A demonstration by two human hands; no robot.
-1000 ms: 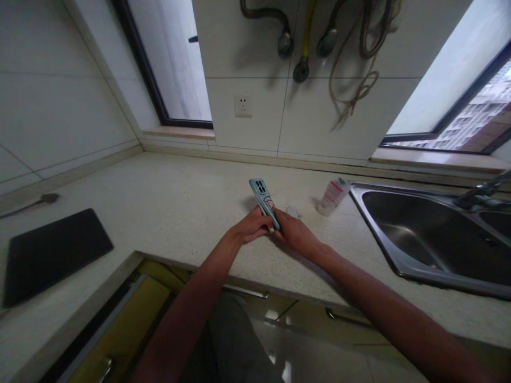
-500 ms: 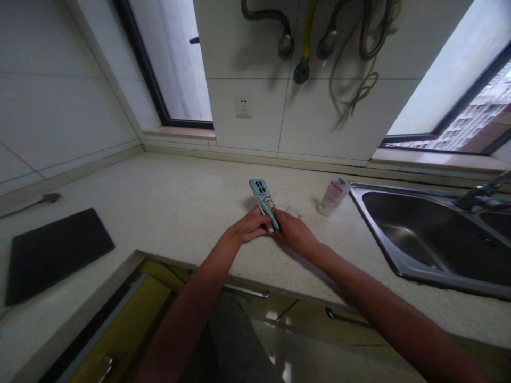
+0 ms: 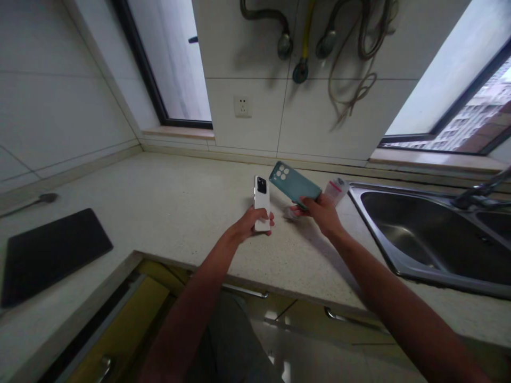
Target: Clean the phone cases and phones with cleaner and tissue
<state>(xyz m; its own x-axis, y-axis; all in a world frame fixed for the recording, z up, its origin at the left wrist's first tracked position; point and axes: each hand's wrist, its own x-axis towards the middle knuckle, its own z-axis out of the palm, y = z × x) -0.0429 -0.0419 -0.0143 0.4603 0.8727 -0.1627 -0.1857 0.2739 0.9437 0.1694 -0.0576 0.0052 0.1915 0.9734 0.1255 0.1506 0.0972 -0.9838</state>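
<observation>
A white phone (image 3: 261, 205) with a black camera block stands out of my left hand (image 3: 254, 222), which is closed around its lower half. To its right, my right hand (image 3: 321, 211) grips a teal phone case (image 3: 294, 183) by its lower right end. The case is tilted, its camera holes toward the upper left, and phone and case are apart. Behind my right hand stands a clear plastic cup (image 3: 339, 187) with a pink-red band, partly hidden. A small crumpled clear thing (image 3: 290, 214) lies on the counter just below the case; its kind I cannot make out.
The pale stone counter (image 3: 179, 202) runs along the tiled wall. A steel sink (image 3: 395, 229) with a faucet (image 3: 479, 194) is at the right. A black flat panel (image 3: 58, 250) and a cable end (image 3: 48, 198) lie at the left. Pipes and a cord (image 3: 361, 90) hang from the wall.
The teal case has come off the phone. My right hand has moved right and up with the case, while my left hand keeps the white phone, now more upright.
</observation>
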